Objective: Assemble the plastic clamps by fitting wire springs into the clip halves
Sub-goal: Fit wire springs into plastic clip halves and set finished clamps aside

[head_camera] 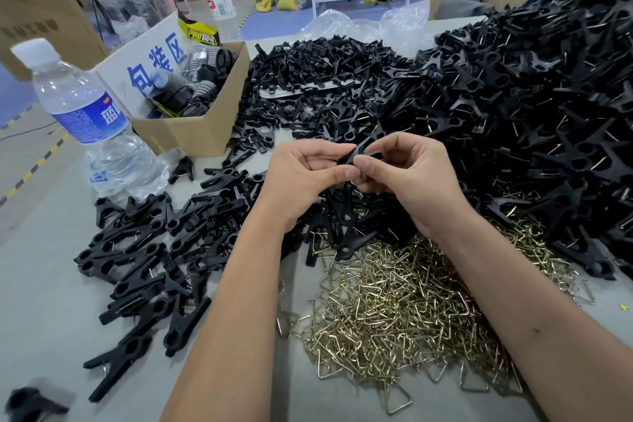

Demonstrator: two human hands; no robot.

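You hold one black clip piece [359, 152] between both hands, above the bench [51, 284] and just behind the spring pile [404, 298]. Your left hand [308, 168] pinches its near end, thumb and forefinger curled round it. Your right hand [407, 168] grips the far end, fingers curled, thumb tip pressing on the middle. Whether it is one half or two already mated, you cannot tell; the fingers hide the joint. No spring is visible in it.

Handling, as a judgement: the piece looks like light, stiff moulded plastic, matte rather than slick, so a fingertip pinch should do. It probably won't crush, but thin tips could snap if levered hard. Take it by the flat handle end and keep the ringed pivot area clear for the wire.

The springs in the pile are thin brassy wire bent to triangles, tangled together. They likely come up in clumps, so pick one by a corner and shake it free. The wire is springy and its ends may poke; it could flick away when loaded into the halves.

Loose clip halves [325, 79] lie heaped behind the spring pile. Right of the spring pile a big heap of clamps [548, 96] shows wire in them, apparently done. More black clamps [144, 257] lie left of the spring pile. Further left stand a water bottle [85, 113] and a cardboard box [191, 127].
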